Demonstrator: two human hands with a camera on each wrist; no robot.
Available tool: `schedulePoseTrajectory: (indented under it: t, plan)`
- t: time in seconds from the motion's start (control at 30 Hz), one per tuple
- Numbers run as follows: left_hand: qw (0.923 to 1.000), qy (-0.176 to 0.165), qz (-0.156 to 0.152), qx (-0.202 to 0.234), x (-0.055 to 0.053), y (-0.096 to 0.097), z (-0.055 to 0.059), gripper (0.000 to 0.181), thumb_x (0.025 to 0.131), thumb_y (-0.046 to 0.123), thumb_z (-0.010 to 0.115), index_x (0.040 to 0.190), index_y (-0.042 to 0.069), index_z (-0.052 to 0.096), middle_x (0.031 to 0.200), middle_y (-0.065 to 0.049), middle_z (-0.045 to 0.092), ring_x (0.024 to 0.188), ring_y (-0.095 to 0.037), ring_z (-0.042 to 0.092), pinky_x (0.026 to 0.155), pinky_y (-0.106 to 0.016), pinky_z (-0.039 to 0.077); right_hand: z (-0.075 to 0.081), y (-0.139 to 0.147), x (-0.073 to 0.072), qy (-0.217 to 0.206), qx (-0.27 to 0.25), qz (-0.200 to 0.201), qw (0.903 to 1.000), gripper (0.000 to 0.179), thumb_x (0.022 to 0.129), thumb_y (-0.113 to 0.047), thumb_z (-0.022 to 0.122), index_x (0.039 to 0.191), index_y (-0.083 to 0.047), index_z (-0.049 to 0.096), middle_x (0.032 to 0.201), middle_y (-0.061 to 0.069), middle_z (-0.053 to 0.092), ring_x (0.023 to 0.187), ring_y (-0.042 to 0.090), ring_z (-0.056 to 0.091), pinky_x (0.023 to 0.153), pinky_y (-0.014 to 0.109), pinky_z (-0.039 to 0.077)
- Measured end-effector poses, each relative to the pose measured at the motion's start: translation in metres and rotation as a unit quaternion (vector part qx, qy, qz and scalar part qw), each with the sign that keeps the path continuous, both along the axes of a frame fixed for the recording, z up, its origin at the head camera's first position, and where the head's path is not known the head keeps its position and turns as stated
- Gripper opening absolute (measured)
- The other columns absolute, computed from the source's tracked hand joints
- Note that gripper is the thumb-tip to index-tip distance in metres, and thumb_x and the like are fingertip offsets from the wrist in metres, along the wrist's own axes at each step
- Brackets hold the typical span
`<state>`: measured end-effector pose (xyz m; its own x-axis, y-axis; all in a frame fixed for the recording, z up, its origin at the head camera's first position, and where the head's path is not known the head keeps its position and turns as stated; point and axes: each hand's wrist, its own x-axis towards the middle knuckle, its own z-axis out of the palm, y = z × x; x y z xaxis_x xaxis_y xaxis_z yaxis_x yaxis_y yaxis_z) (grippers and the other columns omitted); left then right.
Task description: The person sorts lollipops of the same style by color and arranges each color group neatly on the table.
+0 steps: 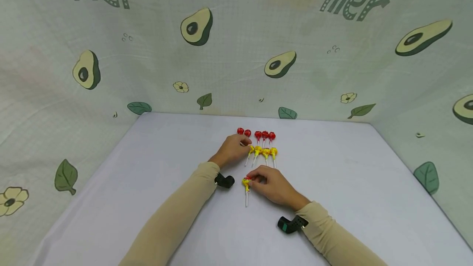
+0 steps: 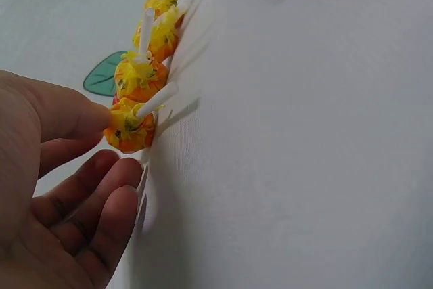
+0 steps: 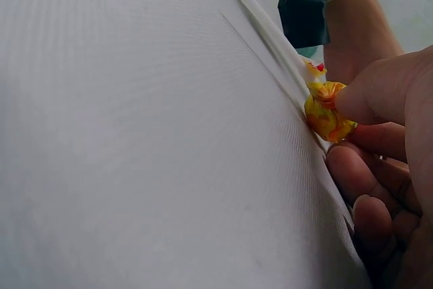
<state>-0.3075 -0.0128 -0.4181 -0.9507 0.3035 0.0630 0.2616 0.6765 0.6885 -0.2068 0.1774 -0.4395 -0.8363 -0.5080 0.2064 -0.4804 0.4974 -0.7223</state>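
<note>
My left hand [image 1: 232, 151] reaches to the left end of a row of yellow lollipops [image 1: 265, 152], its thumb and finger at the wrapped head of the endmost yellow lollipop [image 2: 128, 126]. The stick of that lollipop points toward me. Closer to me, my right hand [image 1: 275, 186] pinches another yellow lollipop [image 3: 329, 116] by the head between thumb and fingertips, low over the white table. Its white stick [image 1: 246, 199] points toward me. Bits of red [image 1: 249, 178] show right beside this yellow head, partly hidden by the fingers.
Behind the yellow row lies a row of red lollipops, two at left [image 1: 240, 131] and three at right [image 1: 265, 134], with a gap between. The white table [image 1: 332, 167] ends at a hanging cloth [image 1: 236, 73] printed with avocados. Black wrist cameras [image 1: 224, 181] sit on both sleeves.
</note>
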Motion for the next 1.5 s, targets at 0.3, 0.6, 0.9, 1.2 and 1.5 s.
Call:
schedulePoseTrajectory:
  t: [0.3,0.6,0.9,1.2,1.5]
  plan:
    - [0.999,0.021,0.005,0.039,0.008,-0.014,0.001,0.021,0.095,0.019,0.068,0.111,0.008,0.073,0.106,-0.003,0.069,0.096,-0.019,0.063,0.084,-0.034,0.052,-0.001,-0.001,0.0,-0.005,0.01,-0.003,0.9999,0.018,0.092,-0.018,0.071,0.11,-0.021,0.072,0.093,-0.014,0.064,0.083,0.006,0.061,0.073,0.027,0.05]
    - [0.9983,0.001,0.015,0.057,0.024,-0.026,0.002,0.018,0.096,0.019,0.066,0.11,0.012,0.074,0.102,0.002,0.07,0.095,-0.016,0.063,0.084,-0.034,0.052,-0.002,-0.002,0.0,0.004,0.001,0.003,1.0,0.017,0.093,-0.018,0.07,0.109,-0.018,0.073,0.092,-0.012,0.064,0.082,0.006,0.06,0.072,0.027,0.05]
    - [0.9983,-0.012,0.01,0.055,0.038,-0.04,-0.001,0.019,0.096,0.02,0.066,0.111,0.012,0.074,0.101,0.004,0.069,0.094,-0.014,0.061,0.086,-0.035,0.05,0.0,-0.002,0.0,-0.001,0.01,-0.001,0.9999,0.017,0.092,-0.018,0.071,0.11,-0.021,0.073,0.093,-0.014,0.063,0.083,0.006,0.061,0.073,0.027,0.05]
    - [0.9979,-0.025,0.0,0.059,0.053,-0.05,0.001,0.019,0.096,0.02,0.065,0.111,0.013,0.074,0.099,0.005,0.068,0.095,-0.014,0.06,0.087,-0.037,0.049,0.002,-0.001,0.0,-0.005,0.013,-0.002,0.9999,0.018,0.092,-0.019,0.071,0.11,-0.023,0.073,0.094,-0.013,0.063,0.084,0.007,0.06,0.074,0.028,0.05]
    - [0.9967,-0.039,0.018,0.069,0.064,-0.063,0.001,0.019,0.096,0.02,0.066,0.112,0.014,0.074,0.101,0.006,0.068,0.096,-0.014,0.06,0.087,-0.037,0.05,0.003,0.0,0.001,-0.001,0.012,0.001,0.9999,0.019,0.093,-0.021,0.072,0.112,-0.023,0.072,0.095,-0.013,0.063,0.084,0.007,0.06,0.074,0.027,0.049]
